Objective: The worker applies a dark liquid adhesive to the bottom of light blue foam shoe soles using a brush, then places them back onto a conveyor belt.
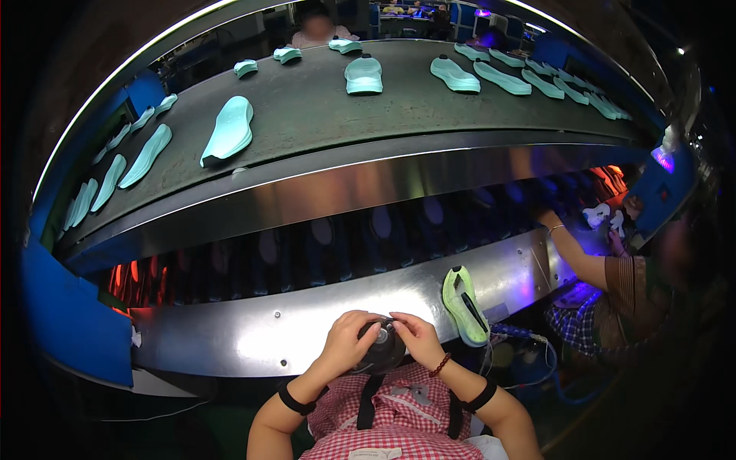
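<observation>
Close in front of my body, both hands are on a black rounded thing with a small pale spot near its top. It may be a shoe upper, but its kind does not show clearly. My left hand curls round its left side, with the thumb across the top. My right hand pinches its upper right edge between thumb and fingers. Just right of my right hand, a yellow-green shoe sole lies on the metal ledge. A slim black tool rests on that sole.
Beyond the ledge runs a lower line of dark shoes, with red-glowing openings at its ends. Above it, a wide belt carries several mint-green soles. At right, a co-worker's arm reaches into the lower line.
</observation>
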Demonstrator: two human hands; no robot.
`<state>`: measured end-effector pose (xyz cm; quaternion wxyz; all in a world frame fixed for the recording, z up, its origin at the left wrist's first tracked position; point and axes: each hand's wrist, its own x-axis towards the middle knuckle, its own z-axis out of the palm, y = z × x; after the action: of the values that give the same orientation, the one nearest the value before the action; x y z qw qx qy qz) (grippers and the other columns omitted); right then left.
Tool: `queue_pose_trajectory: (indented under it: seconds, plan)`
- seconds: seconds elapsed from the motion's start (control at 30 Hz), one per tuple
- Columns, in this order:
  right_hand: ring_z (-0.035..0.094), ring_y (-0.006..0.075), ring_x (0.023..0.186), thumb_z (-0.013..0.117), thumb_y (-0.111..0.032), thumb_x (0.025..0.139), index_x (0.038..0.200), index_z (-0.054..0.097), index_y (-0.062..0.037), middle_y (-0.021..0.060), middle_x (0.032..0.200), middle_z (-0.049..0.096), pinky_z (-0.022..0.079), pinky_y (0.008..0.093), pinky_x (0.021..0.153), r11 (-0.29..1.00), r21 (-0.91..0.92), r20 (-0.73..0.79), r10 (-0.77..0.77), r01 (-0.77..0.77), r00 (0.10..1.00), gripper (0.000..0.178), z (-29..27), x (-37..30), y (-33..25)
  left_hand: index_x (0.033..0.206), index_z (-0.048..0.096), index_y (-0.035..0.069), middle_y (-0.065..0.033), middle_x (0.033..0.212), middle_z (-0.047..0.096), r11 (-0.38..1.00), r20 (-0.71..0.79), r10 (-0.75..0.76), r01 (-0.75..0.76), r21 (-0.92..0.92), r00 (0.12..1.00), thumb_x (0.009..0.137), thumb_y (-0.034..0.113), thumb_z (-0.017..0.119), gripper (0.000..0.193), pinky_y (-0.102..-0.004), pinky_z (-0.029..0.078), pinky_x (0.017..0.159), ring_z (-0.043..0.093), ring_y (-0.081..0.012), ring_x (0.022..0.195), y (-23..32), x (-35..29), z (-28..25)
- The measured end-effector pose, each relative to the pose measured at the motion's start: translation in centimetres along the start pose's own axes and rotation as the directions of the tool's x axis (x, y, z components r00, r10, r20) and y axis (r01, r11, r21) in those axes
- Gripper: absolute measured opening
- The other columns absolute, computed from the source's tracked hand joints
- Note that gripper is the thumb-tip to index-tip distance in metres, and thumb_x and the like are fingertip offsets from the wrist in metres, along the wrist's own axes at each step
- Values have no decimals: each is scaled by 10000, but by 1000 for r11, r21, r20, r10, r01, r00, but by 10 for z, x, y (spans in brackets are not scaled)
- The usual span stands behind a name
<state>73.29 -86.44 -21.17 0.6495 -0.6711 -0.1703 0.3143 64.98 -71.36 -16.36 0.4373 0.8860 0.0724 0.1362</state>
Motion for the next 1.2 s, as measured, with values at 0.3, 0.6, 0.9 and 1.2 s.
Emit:
queue_pose_trajectory:
  seconds: [0.3,0.6,0.9,1.2]
  plan:
    - [467,223,1076,489,-139,866,1061,582,-30,125,1141,509,360,309,916,961,-223,140,-136,165,981,242,-11,-11,-2,1239,332,11,-182,1198,369,869,41,-437,434,-238,898,795,201,572,539,-362,338,931,387,-294,1124,-23,-62,-8]
    - [463,273,1100,505,-147,840,1206,466,-41,169,1209,465,360,340,928,900,-327,243,-216,289,946,383,-16,-25,23,1333,59,16,-240,1202,357,475,362,-546,635,-610,756,737,117,574,794,-380,341,940,395,-294,1124,-41,-76,-4]
    - [555,161,893,550,-122,829,1084,512,10,99,985,581,454,278,768,986,-120,-178,95,-118,979,289,-106,-47,96,1277,133,14,-218,1096,443,538,358,-612,703,-465,705,661,4,545,741,-345,421,844,505,-260,980,-43,-53,-23]
    - [577,131,505,600,-215,765,652,613,-21,71,588,609,464,253,492,790,-352,89,562,-501,823,225,-127,-85,123,1259,226,68,-191,1050,498,640,198,-631,648,-412,750,620,85,521,704,-329,394,812,504,-257,936,-49,-49,-29]
